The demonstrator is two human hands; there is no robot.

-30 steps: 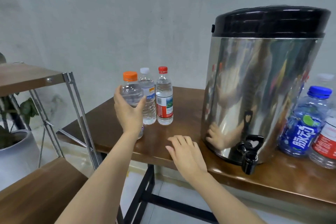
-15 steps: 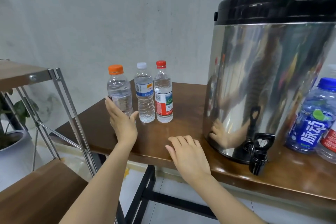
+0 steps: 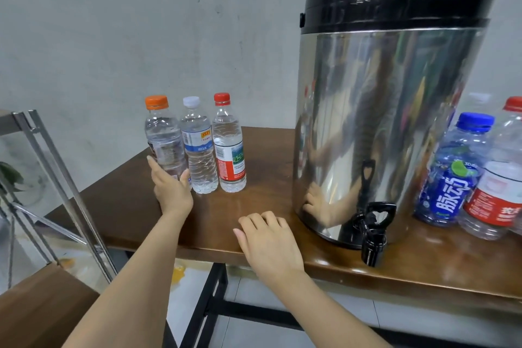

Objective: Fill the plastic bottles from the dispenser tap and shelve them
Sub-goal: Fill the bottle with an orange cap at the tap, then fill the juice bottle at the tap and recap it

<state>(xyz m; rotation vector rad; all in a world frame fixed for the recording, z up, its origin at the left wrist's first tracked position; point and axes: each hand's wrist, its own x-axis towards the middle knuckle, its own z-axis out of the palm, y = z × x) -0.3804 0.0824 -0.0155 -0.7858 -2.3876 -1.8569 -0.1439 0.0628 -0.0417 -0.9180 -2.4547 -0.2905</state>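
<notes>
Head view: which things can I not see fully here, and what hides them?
Head view only.
Orange-cap bottle: base hidden behind the left hand; grip unclear.
Dispenser: water level hidden by its steel wall.
Far-right red-cap bottle: cut off by the picture's edge.
Shelf: mostly cut off by the left edge.

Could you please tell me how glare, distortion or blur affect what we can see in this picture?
Head view: the wide lens bows the dispenser and stretches the blue-capped bottle at the right edge; head view: the shiny steel mirrors the right hand amid colour streaks; head view: light is soft, and the left hand gripping the orange-capped bottle looks sharp.
</notes>
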